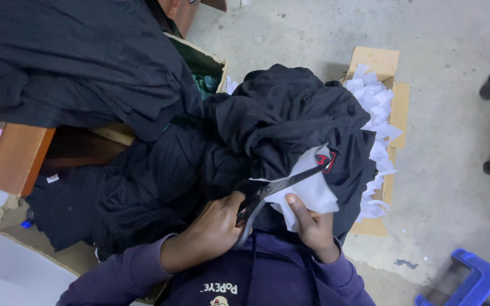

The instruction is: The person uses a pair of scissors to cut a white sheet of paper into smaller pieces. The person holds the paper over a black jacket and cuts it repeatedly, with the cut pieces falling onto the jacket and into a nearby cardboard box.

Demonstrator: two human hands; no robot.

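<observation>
White backing (315, 192) edge lies against black scissors (276, 187).

Both arms come up from the bottom edge in purple sleeves, elbows tucked in. The left hand (214, 226) is curled into a tight closed grip, knuckles up. The right hand (310, 224) pinches with fingers bent, thumb pointing up.

sleeves: long, dark purple, ribbed cuffs | chest: purple, pale print, dark cords | hands: bare
</observation>
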